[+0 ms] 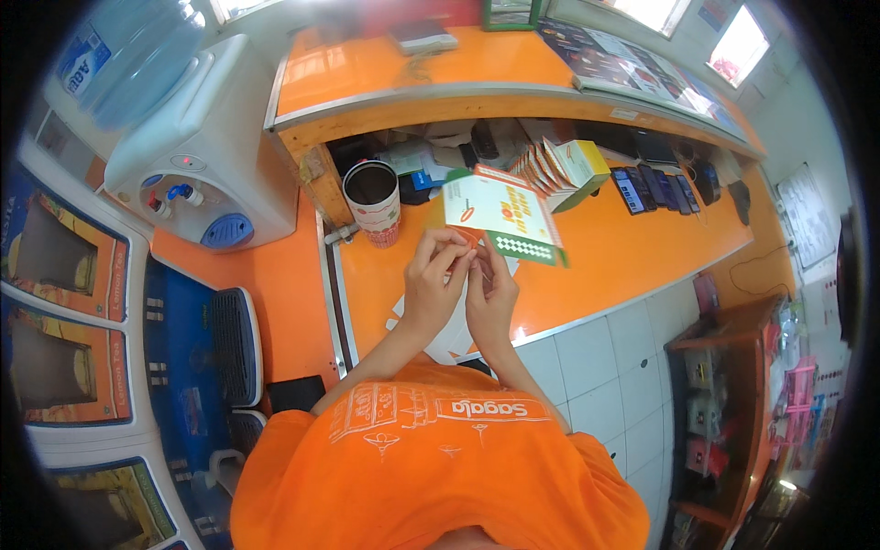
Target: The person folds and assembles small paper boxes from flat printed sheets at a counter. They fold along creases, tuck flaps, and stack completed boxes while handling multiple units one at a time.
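A printed cardboard food box (500, 209), white with green and orange sides, is held up above the orange counter. At its near edge, my left hand (434, 280) pinches an orange flap with thumb and fingers. Close against it, my right hand (492, 291) is closed on the same near edge, fingertips almost touching the left ones. The far side of the box is partly hidden. White paper pieces (451, 335) lie on the counter below my wrists. To the left of the box stands a tall paper cup (376, 215) with a dark inside.
Behind the box stands a stack of similar folded boxes (570, 174). Several phones (649, 190) lie in a row to the right. A raised orange shelf (385, 78) spans the back. On the left are a water dispenser (234, 137) and a drinks machine (137, 367); a shelf rack (720, 394) stands right.
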A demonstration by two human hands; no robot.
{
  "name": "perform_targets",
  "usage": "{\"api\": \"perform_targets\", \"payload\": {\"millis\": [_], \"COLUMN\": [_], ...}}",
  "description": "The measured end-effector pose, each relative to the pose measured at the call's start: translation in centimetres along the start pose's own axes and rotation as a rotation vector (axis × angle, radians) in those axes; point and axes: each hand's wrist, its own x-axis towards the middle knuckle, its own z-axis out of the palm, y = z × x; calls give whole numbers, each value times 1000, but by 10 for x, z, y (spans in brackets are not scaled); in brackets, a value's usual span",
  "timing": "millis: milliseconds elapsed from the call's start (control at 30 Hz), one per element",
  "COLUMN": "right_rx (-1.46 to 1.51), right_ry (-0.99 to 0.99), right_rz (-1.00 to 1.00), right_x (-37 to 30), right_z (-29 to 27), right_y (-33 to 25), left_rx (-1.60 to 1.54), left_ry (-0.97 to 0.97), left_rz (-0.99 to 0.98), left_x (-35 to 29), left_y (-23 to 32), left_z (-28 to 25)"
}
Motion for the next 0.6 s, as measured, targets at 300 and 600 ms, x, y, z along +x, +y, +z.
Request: {"api": "perform_targets", "payload": {"millis": [300, 600], "right_rx": [34, -390], "right_ry": [109, 145], "right_rz": [-29, -305], "right_x": [-8, 4], "right_z": [6, -8], "right_y": [13, 3], "left_rx": [-44, -171], "left_ry": [25, 2], "left_rz": [-87, -156], "left_x": [5, -4], "left_y": [2, 12], "left_z": [-7, -4]}}
